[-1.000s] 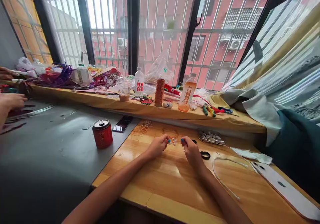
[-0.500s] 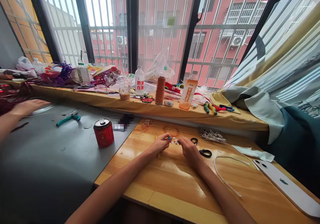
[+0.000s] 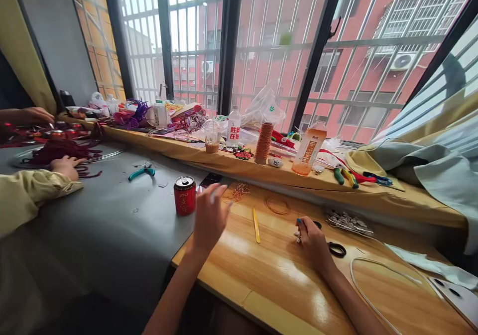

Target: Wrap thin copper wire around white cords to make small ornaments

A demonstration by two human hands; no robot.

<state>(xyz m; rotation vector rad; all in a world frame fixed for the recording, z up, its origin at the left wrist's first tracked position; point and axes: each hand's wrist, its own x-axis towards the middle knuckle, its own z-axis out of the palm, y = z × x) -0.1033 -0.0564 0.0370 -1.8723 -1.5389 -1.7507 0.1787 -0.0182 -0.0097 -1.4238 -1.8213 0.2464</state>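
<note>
One long front edge of the wooden table (image 3: 269,275) ran on a slant along the bottom of the frame, below both hands. At the lower right, a white phone (image 3: 461,297) was cut off by the frame's side, and a bendy white cord (image 3: 352,270) curved near it. The right hand (image 3: 312,238), right of the middle, was narrow, its fingers pinching a small white thing (image 3: 298,235). That thing was too small to see well, and I cannot tell if it touched the wood. Black scissors (image 3: 344,251) lay close by, partly hidden by the hand. The left hand (image 3: 211,210) was up near the middle, blurry, its fingers wide, by the line where the wood met the gray table (image 3: 130,240). Room was tight on that side, because a red can (image 3: 184,198) stood just left of it. Between the hands there was lots of room, with a yellow stick (image 3: 256,225) lying flat. Farther back were a ring of orange wire (image 3: 276,212) and a clear tray (image 3: 351,229) of white bits, by the cloth-covered ledge (image 3: 224,162). Far left, another person's hand (image 3: 66,168) was at dark red strings (image 3: 56,152).
</note>
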